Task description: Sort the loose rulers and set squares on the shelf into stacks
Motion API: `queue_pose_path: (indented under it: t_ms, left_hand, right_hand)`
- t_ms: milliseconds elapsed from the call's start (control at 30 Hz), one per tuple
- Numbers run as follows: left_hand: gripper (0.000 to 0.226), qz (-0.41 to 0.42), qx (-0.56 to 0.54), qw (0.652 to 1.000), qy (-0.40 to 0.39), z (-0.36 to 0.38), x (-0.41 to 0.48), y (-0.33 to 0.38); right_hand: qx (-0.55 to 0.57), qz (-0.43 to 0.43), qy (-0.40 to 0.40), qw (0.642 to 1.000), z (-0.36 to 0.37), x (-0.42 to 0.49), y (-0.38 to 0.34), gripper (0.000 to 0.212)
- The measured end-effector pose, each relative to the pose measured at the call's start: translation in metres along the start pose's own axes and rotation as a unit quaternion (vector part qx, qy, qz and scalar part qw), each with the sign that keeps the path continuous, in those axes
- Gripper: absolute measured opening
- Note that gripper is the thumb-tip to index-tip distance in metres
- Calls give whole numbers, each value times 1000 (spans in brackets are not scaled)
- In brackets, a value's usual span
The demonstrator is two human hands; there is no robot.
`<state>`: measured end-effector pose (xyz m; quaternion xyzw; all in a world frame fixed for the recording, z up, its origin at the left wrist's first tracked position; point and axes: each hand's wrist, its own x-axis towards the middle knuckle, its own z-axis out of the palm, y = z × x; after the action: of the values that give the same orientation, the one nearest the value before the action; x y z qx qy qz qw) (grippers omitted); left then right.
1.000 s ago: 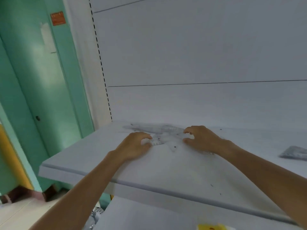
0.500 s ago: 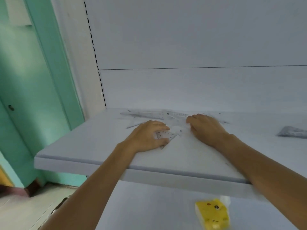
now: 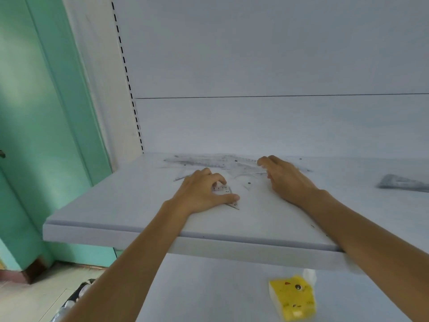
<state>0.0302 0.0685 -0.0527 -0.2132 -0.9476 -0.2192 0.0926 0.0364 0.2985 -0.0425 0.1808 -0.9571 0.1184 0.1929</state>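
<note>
Clear plastic rulers and set squares [image 3: 209, 161] lie loose at the back of a white shelf [image 3: 130, 201]. My left hand [image 3: 202, 194] holds a small clear set square [image 3: 228, 198] flat on the shelf, thumb and curled fingers around it. My right hand [image 3: 285, 180] is further back, its fingers pinching the edge of another clear set square [image 3: 247, 176] that is lifted slightly off the shelf. A stack of clear rulers [image 3: 401, 182] lies at the far right.
A white back panel rises behind the shelf, with a slotted upright [image 3: 126, 75] at its left. A teal door [image 3: 41, 135] stands to the left. On the lower shelf sits a yellow cartoon-faced pack [image 3: 293, 300].
My left hand has dragged the small set square toward the front edge. My right hand has taken hold of a set square further back. The camera has tilted down.
</note>
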Motion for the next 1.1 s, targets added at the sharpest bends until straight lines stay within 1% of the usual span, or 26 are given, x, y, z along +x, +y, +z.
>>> queue_pose_path:
  t_ms: [67, 133, 200, 233, 267, 333, 400, 467, 500, 600, 667, 733, 767, 833, 867, 900, 933, 967, 1033, 1100]
  left_hand:
    - [54, -3, -25, 1000, -4, -2, -2, 2]
    - [48, 1, -16, 1000, -12, -7, -4, 6]
    - [43, 7, 12, 1000, -18, -14, -12, 12]
    - [42, 11, 34, 999, -26, -17, -18, 14]
    - [44, 18, 63, 997, -40, -21, -25, 17]
    - [54, 31, 122, 989, -80, -25, -43, 22]
    - [75, 37, 181, 976, -117, -26, -62, 28]
    - [92, 43, 235, 961, -138, -28, -76, 32]
    - [94, 48, 257, 955, -137, -29, -81, 33]
    - [84, 68, 306, 945, -97, -27, -93, 34]
    - [77, 88, 340, 933, -75, -22, -100, 36]
    - [62, 126, 357, 925, -38, -18, -105, 37]
    - [54, 139, 338, 931, -15, -20, -106, 37]
    - [46, 135, 266, 954, 22, -28, -103, 37]
    - [46, 124, 224, 966, 32, -32, -99, 39]
    - [47, 114, 180, 976, 37, -34, -95, 42]
    - [49, 109, 138, 984, 37, -34, -89, 46]
    - [51, 104, 100, 989, 29, -34, -83, 51]
    - [58, 83, 46, 995, -4, -28, -71, 60]
    - [67, 61, 18, 997, -42, -19, -56, 70]
  right_hand:
    - [-14, -9, 15, 1000, 1, 1, 1, 46]
    - [-47, -28, 37, 998, 2, 2, 3, 34]
    - [-78, -57, 57, 994, -1, 3, 2, 16]
    - [-89, -71, 64, 991, -3, 3, 1, 11]
    - [-98, -79, 66, 990, -5, 2, -1, 11]
    - [-105, -82, 52, 990, -7, 1, -5, 14]
    - [-116, -75, 38, 990, -8, 0, -9, 16]
    - [-134, -68, 38, 988, -8, -1, -11, 17]
    - [-142, -64, 39, 987, -10, -2, -13, 18]
    - [-145, -62, 35, 987, -17, -5, -16, 16]
    - [-134, -61, 47, 988, -22, -7, -19, 15]
    - [-119, -57, 63, 989, -24, -12, -22, 14]
    - [-111, -54, 66, 990, -24, -16, -22, 14]
    - [-98, -44, 60, 992, -22, -25, -21, 9]
    - [-94, -40, 58, 993, -21, -30, -19, 16]
    - [-89, -33, 56, 994, -21, -34, -16, 28]
    - [-82, -21, 56, 995, -22, -39, -12, 37]
    - [-71, -7, 59, 996, -24, -43, -9, 41]
    - [-55, 25, 64, 996, -27, -51, 1, 40]
    - [-48, 52, 68, 995, -32, -61, 13, 38]
